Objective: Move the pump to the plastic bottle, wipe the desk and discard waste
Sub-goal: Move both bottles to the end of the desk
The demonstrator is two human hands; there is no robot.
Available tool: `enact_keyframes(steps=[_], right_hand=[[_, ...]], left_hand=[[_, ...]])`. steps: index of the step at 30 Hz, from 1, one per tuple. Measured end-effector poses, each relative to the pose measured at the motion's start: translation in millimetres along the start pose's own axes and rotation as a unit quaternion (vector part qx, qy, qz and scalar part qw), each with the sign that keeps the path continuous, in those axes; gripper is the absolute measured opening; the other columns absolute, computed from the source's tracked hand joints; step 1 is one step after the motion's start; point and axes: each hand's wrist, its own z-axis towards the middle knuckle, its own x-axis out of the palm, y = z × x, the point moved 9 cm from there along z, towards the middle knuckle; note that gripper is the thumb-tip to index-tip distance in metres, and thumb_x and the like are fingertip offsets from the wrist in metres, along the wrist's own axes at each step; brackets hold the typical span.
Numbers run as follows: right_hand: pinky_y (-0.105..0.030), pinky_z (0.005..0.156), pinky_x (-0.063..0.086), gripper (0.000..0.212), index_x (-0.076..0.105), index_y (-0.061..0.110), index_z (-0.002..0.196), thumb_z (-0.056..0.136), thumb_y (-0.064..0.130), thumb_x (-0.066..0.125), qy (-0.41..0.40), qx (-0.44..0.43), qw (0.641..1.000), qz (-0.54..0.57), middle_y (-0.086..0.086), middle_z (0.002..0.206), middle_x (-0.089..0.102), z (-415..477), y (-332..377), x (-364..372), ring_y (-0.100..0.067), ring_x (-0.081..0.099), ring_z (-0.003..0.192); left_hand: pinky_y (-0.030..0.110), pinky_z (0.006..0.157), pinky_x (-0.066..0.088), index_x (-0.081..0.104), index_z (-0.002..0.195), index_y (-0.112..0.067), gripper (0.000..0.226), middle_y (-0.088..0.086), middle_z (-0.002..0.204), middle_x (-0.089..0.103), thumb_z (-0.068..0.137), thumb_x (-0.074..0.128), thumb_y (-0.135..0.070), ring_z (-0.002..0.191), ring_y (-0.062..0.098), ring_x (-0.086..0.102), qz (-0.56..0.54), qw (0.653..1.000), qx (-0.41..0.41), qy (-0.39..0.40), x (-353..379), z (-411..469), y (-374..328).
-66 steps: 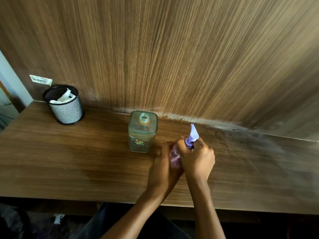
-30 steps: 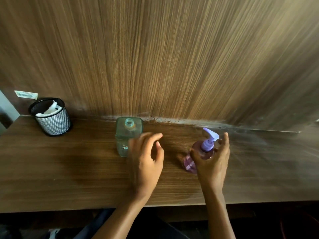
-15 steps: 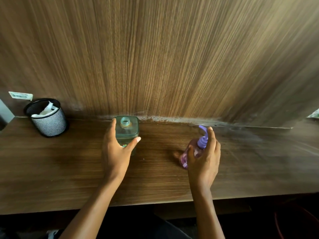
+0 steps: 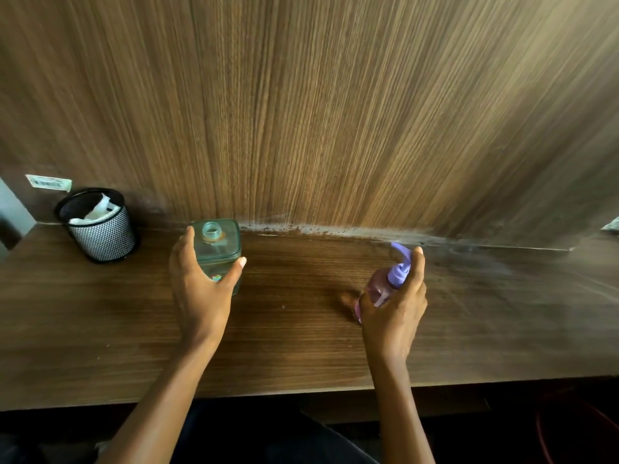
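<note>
Far left, back corner of desk point(image 4: 301, 346): black mesh cup point(image 4: 104, 236) is standing against the wall panel and holding a crumpled white tissue point(image 4: 95, 211).

Left hand point(image 4: 197, 289) is gripping the plastic bottle point(image 4: 225, 245), thumb on its right face and fingers curling round its left edge. The bottle is standing upright near the back of the desk. It is square, clear green, with an open threaded neck and a small coloured label low on the front. It is looking empty, so probably light and easy to tip. The walls likely flex, so holding it low on the flat faces is the sound choice while the neck is being loaded.

Between the hands, bare wood; pale dusty residue point(image 4: 318, 229) is lying along the back seam.

Right hand point(image 4: 393, 316) is wrapping round a small pink bottle point(image 4: 376, 289), with the index finger reaching up beside the lilac pump point(image 4: 398, 271). The bottle is leaning away from the person; whether its base is touching the desk, I cannot tell. The pump is hard plastic with a curved spout, seated in the pink bottle. Judgement: grip it at the ribbed collar, not the spout; a wet dip tube may drip.
</note>
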Motion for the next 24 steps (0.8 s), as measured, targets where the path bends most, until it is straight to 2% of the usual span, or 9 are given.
enact_keyframes(steps=[2, 4, 7, 12, 16, 19, 22, 24], right_hand=[[-0.04, 0.093, 0.038, 0.104, 0.009, 0.03, 0.146, 0.071, 0.0, 0.074, 0.009, 0.005, 1.0, 0.001, -0.011, 0.135, 0.045, 0.2, -1.5, 1.3, -0.029, 0.041, 0.121], [-0.04, 0.087, 0.039, 0.103, 0.008, 0.03, 0.147, 0.072, 0.002, 0.074, 0.009, 0.008, 1.0, -0.004, -0.009, 0.135, 0.045, 0.2, -2.6, 1.7, -0.028, 0.041, 0.122], [-0.037, 0.079, 0.037, 0.1, 0.011, 0.029, 0.146, 0.072, 0.004, 0.073, -0.003, 0.013, 1.0, -0.02, -0.008, 0.134, 0.045, 1.2, -4.2, 1.1, -0.028, 0.04, 0.121], [-0.043, 0.081, 0.044, 0.103, 0.014, 0.026, 0.144, 0.066, 0.006, 0.078, -0.011, 0.008, 0.999, -0.045, -0.011, 0.132, 0.044, 3.3, -1.4, 2.1, -0.03, 0.041, 0.116], [-0.046, 0.081, 0.045, 0.094, 0.023, 0.019, 0.142, 0.066, 0.002, 0.076, -0.026, -0.002, 0.999, -0.034, -0.014, 0.128, 0.047, 3.7, 2.5, 0.8, -0.032, 0.044, 0.111], [-0.048, 0.082, 0.043, 0.087, 0.029, 0.012, 0.14, 0.066, 0.001, 0.073, -0.028, 0.012, 0.999, -0.029, -0.015, 0.126, 0.048, 6.2, 1.1, 3.0, -0.035, 0.044, 0.111], [-0.049, 0.082, 0.044, 0.085, 0.03, 0.012, 0.139, 0.066, 0.001, 0.072, -0.03, 0.008, 0.999, -0.035, -0.014, 0.125, 0.048, 7.4, 1.7, 1.8, -0.034, 0.044, 0.111], [-0.05, 0.081, 0.045, 0.083, 0.029, 0.012, 0.137, 0.066, 0.001, 0.071, -0.032, 0.001, 0.999, -0.039, -0.014, 0.123, 0.049, 6.6, 2.9, 1.3, -0.034, 0.045, 0.11]], left_hand=[[0.037, 0.11, 0.027, 0.033, 0.14, -0.014, 0.084, 0.016, 0.147, 0.032, 0.07, 0.078, -0.027, 0.137, 0.028, 0.027, 0.029, 1.0, 0.012, -0.005, -1.5, -0.2, -3.2], [0.042, 0.11, 0.025, 0.034, 0.139, -0.014, 0.084, 0.018, 0.147, 0.031, 0.069, 0.078, -0.028, 0.137, 0.032, 0.026, 0.047, 0.999, 0.014, -0.008, -1.5, 1.1, -3.1], [0.04, 0.108, 0.026, 0.034, 0.139, -0.012, 0.082, 0.017, 0.144, 0.036, 0.071, 0.077, -0.029, 0.134, 0.031, 0.03, 0.027, 1.0, 0.008, 0.004, 3.6, 2.1, -1.7], [0.029, 0.1, 0.029, 0.033, 0.139, -0.013, 0.08, 0.013, 0.141, 0.04, 0.073, 0.074, -0.032, 0.131, 0.026, 0.035, -0.025, 1.0, -0.008, 0.0, 6.5, 3.4, 3.7], [0.038, 0.103, 0.035, 0.032, 0.139, -0.018, 0.08, 0.012, 0.142, 0.036, 0.073, 0.074, -0.032, 0.131, 0.026, 0.034, -0.032, 0.999, -0.02, 0.007, 7.0, 2.6, 5.4], [0.04, 0.104, 0.037, 0.03, 0.14, -0.02, 0.08, 0.011, 0.143, 0.034, 0.074, 0.073, -0.034, 0.132, 0.025, 0.032, -0.028, 0.999, -0.027, 0.013, 8.3, 3.1, 7.0], [0.051, 0.102, 0.042, 0.028, 0.139, -0.024, 0.08, 0.01, 0.143, 0.033, 0.073, 0.073, -0.038, 0.132, 0.024, 0.032, -0.025, 0.999, -0.031, 0.016, 8.7, 3.2, 8.6], [0.052, 0.101, 0.043, 0.028, 0.139, -0.024, 0.08, 0.009, 0.143, 0.033, 0.074, 0.072, -0.038, 0.131, 0.024, 0.033, -0.021, 0.999, -0.033, 0.018, 8.8, 2.8, 9.2]])
